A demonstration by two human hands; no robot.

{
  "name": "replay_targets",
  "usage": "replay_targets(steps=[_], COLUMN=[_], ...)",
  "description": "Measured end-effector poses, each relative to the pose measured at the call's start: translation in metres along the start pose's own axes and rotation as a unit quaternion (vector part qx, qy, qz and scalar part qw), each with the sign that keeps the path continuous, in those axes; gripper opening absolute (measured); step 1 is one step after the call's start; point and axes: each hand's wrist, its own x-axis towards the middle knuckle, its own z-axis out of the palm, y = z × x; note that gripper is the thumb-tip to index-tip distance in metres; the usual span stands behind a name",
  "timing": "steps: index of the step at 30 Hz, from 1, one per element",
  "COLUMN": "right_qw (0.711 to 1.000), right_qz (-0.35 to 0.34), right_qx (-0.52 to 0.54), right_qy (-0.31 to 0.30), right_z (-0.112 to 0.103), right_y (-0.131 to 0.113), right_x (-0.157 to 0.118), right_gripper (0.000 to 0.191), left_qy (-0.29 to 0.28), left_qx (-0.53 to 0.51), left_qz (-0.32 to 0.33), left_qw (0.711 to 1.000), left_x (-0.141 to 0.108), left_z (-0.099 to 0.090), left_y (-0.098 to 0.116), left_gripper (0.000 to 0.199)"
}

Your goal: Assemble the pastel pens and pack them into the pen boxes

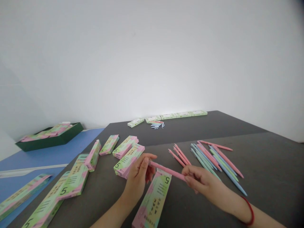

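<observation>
A pink pen (167,170) is stretched between my two hands, tilted slightly down to the right. The fingers of my left hand (140,171) close around its left end. My right hand (201,180) pinches the other end between thumb and fingers. Beneath the pen lies a green and pink pen box (153,201), marked with a 5, on the dark table (190,209). Several loose pink pens (180,154) lie just beyond my right hand. To their right is a spread of blue, green and pink pens (217,160).
Several more boxes (129,160) lie left of my left hand, some overlapping (76,177). A dark green tray (49,141) holding boxes stands on a blue surface (87,139) at far left. Along the back edge sit a row of boxes (168,116) and small blue pieces (156,125).
</observation>
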Motion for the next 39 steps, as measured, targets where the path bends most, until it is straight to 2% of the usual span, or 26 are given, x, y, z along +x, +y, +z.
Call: replay_targets(steps=[2,4,9,13,16,22,29,32,35,37,39], right_qw=[0.998,0.997,0.996,0.982,0.972,0.963,0.959,0.973,0.991,0.999,0.995], right_qz=[0.023,0.024,-0.057,-0.134,-0.16,-0.177,-0.167,-0.122,-0.059,-0.017,0.014], right_qx=[0.061,0.064,-0.064,-0.125,-0.162,-0.196,-0.224,-0.186,-0.102,-0.016,0.097], right_qy=[-0.021,-0.021,0.035,0.048,0.049,0.057,0.047,0.059,0.071,0.046,0.008], right_z=[-0.002,-0.004,-0.009,-0.011,-0.009,-0.001,0.005,0.007,0.008,0.011,0.015], right_y=[0.001,0.002,-0.002,-0.004,-0.001,0.004,0.002,0.001,0.002,0.002,0.001], right_x=[0.002,0.003,-0.001,-0.003,-0.004,-0.006,-0.005,-0.001,0.004,0.006,0.007], right_gripper=[0.018,0.016,0.006,0.008,0.009,0.01,0.01,0.01,0.011,0.014,0.017], left_qy=[-0.027,-0.06,-0.08,-0.073,-0.056,-0.032,-0.01,-0.025,-0.03,-0.005,0.016], left_qx=[0.006,0.038,0.109,0.128,0.13,0.18,0.262,0.189,0.028,-0.068,-0.168], left_qz=[0.017,0.012,-0.047,-0.082,-0.095,-0.083,-0.02,-0.047,-0.048,-0.018,-0.026], left_qw=[0.999,0.997,0.99,0.986,0.985,0.98,0.965,0.98,0.998,0.997,0.985], left_x=[-0.002,-0.002,-0.002,-0.002,-0.003,-0.003,-0.006,-0.005,0.0,0.002,0.001], left_z=[-0.002,-0.004,-0.003,0.005,0.008,0.008,0.011,0.006,-0.001,0.0,0.006], left_y=[0.003,0.005,0.004,-0.003,-0.006,-0.005,0.002,0.004,0.007,0.009,0.013], left_gripper=[0.028,0.021,0.017,0.016,0.018,0.017,0.014,0.019,0.03,0.031,0.03])
